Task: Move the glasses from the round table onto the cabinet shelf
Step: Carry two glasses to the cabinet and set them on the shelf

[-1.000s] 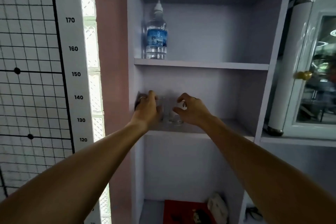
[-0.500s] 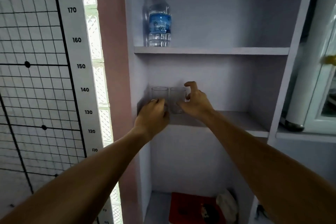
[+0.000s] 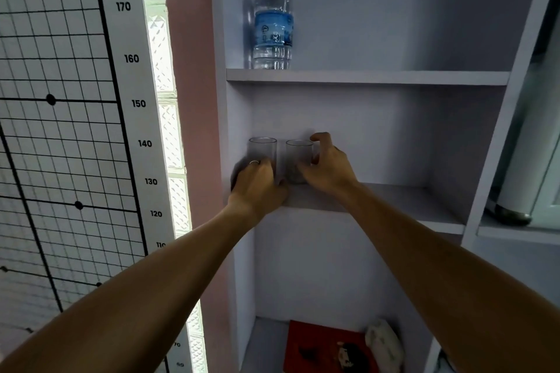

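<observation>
Clear glass tumblers, upright and just beside each other at the left end of the middle cabinet shelf (image 3: 394, 200). Left hand (image 3: 257, 188) curls around the base of the left glass (image 3: 262, 150); right hand (image 3: 328, 168) cups the right glass (image 3: 299, 157), index finger raised behind its rim. A water bottle (image 3: 272, 27) stands on the shelf above.
</observation>
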`<action>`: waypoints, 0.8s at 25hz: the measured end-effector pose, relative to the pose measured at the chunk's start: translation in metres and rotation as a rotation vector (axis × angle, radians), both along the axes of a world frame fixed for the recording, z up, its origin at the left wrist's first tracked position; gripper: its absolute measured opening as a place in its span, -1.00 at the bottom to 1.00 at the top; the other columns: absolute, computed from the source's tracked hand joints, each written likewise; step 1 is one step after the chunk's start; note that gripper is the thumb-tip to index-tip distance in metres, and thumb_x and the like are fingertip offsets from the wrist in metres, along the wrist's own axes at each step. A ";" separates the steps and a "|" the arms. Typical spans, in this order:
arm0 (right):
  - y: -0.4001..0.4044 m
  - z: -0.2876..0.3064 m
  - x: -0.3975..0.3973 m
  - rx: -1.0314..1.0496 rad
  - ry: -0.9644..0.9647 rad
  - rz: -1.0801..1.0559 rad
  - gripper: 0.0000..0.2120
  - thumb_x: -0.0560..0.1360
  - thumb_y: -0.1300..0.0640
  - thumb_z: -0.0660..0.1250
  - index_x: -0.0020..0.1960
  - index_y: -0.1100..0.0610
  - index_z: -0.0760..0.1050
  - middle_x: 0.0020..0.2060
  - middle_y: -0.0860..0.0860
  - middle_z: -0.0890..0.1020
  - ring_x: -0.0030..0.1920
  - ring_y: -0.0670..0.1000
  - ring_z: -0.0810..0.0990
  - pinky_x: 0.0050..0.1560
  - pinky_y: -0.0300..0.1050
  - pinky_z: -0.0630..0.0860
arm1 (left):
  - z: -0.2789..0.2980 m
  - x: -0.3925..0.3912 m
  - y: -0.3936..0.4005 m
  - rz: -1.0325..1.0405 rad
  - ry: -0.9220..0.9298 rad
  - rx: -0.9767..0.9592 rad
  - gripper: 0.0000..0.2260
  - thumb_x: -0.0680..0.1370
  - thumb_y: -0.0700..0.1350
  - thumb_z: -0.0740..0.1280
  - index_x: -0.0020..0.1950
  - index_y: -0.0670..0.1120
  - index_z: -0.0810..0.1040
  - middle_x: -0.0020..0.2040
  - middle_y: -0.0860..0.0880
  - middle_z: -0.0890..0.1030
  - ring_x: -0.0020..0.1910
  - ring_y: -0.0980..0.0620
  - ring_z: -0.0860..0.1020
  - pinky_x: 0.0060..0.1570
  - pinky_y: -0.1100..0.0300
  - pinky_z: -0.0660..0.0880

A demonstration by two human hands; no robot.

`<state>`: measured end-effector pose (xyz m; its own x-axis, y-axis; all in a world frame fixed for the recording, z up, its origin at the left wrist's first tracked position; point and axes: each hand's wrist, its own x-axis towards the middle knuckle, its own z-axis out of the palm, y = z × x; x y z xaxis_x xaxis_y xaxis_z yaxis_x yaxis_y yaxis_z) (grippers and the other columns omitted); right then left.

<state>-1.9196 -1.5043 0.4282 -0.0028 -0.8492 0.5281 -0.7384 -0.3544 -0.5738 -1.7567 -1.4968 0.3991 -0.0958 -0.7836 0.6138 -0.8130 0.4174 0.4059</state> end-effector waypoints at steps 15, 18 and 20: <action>0.000 0.000 0.010 0.029 0.034 0.053 -0.33 0.48 0.00 0.43 0.44 0.05 0.15 0.11 0.18 0.62 0.08 0.21 0.63 0.08 0.08 0.60 | -0.007 0.003 -0.008 -0.044 0.076 -0.035 -0.83 0.48 -0.05 0.27 -0.03 -0.13 0.47 -0.07 -0.11 0.67 -0.13 -0.10 0.63 -0.09 0.04 0.61; 0.011 0.006 0.004 0.066 0.056 0.033 -0.46 0.47 0.02 0.40 0.37 0.06 0.27 0.03 0.16 0.65 0.00 0.18 0.64 0.00 0.05 0.62 | -0.004 0.007 0.001 -0.100 0.095 -0.031 -0.81 0.47 -0.06 0.32 0.00 -0.15 0.49 -0.05 -0.11 0.68 -0.09 -0.11 0.64 -0.07 0.03 0.61; 0.019 0.012 0.001 0.080 0.110 0.038 -0.68 0.44 0.07 0.38 0.17 0.11 0.49 -0.07 0.13 0.69 -0.06 0.14 0.66 -0.06 0.01 0.64 | -0.001 0.012 0.009 -0.150 0.102 -0.062 -0.82 0.44 -0.06 0.34 -0.06 -0.16 0.57 -0.13 -0.10 0.69 -0.15 -0.10 0.64 -0.12 0.00 0.60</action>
